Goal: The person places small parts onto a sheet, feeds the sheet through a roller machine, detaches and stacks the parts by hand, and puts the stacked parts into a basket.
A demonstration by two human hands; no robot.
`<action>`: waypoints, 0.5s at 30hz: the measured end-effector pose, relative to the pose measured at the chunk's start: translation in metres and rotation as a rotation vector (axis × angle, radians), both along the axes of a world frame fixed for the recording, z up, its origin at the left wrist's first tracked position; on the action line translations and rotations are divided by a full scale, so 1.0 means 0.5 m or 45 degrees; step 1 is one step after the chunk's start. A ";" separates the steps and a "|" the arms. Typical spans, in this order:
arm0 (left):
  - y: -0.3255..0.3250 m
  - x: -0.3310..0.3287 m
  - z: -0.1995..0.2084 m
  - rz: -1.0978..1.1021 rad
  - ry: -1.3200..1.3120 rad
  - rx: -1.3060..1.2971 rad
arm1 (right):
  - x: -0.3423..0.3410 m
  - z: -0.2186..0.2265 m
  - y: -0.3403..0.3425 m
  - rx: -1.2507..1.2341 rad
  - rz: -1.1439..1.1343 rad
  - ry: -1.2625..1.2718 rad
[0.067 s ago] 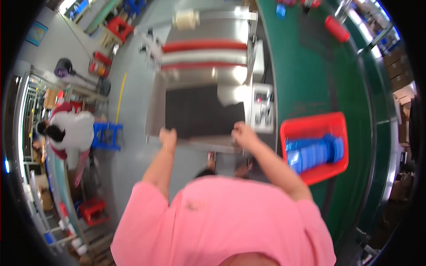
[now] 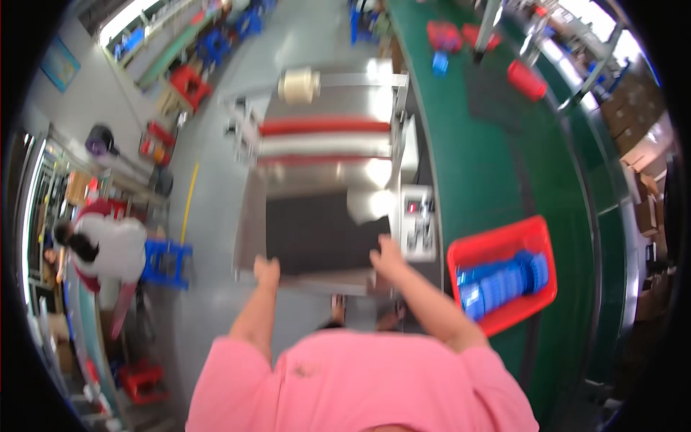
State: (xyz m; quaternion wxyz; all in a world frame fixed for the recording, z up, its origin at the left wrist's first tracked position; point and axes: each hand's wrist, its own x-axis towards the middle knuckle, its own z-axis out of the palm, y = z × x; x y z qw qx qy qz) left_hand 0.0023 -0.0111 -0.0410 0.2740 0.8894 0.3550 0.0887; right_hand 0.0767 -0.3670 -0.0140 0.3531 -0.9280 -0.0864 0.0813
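Observation:
A thin black sheet [image 2: 309,232] lies on the shiny metal bed of a roller machine [image 2: 245,216] in front of me. Its far right corner looks notched, with a bright glare beside it. My left hand [image 2: 267,272] is closed on the sheet's near left corner, thumb toward the far side. At the near right corner my right hand [image 2: 389,258] has its fingers pinched together on the sheet's edge, somewhat blurred. Beyond the sheet, red and white rollers [image 2: 324,127] run across the machine, and a cream-coloured roll [image 2: 299,86] sits on a bar above them.
Right of the machine is a control panel [image 2: 419,223] with switches. A red basket [image 2: 452,277] holding blue rolls stands on the green surface [image 2: 489,187]. To the left, another person [image 2: 111,248] sits near a blue stool [image 2: 169,263]. A red stool [image 2: 144,381] is at lower left.
The whole scene sits lower in the picture, as my head view has shifted. Both hands stay at the black sheet's near corners, and the sheet keeps its place before the rollers.

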 end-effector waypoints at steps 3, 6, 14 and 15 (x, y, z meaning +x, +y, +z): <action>0.135 0.040 0.089 -0.041 0.277 -0.014 | 0.072 0.056 0.173 -0.265 -0.226 0.436; 0.134 0.023 0.125 0.028 0.277 -0.258 | 0.053 0.084 0.218 -0.367 -0.498 0.387; 0.162 0.030 0.142 -0.568 0.274 -0.230 | 0.115 0.077 0.196 -0.423 -0.573 0.612; 0.149 0.022 0.158 -0.646 0.188 -0.258 | 0.107 0.083 0.205 -0.421 -0.546 0.613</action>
